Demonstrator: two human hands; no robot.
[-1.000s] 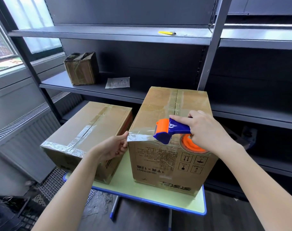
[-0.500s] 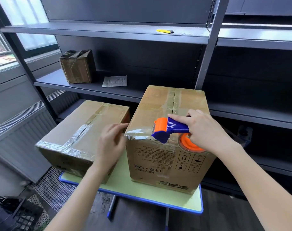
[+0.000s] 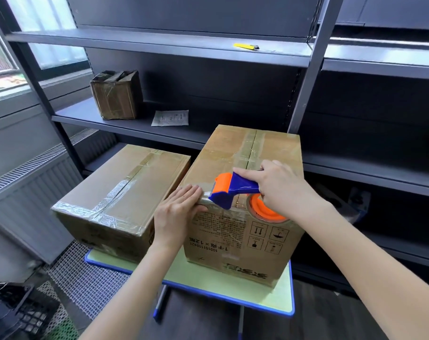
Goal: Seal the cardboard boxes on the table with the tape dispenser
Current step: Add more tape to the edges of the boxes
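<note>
Along the taller box's [image 3: 223, 153] near top edge, the tape dispenser [image 3: 233, 190] points left.

I see a bare left arm [image 3: 140, 290] and a bare right arm [image 3: 370, 261]. The left hand [image 3: 178, 212] and right hand [image 3: 279, 190] are bare too.

Matt cardboard boxes [image 3: 243, 173], glossy plastic tape dispenser [image 3: 235, 190]
</note>
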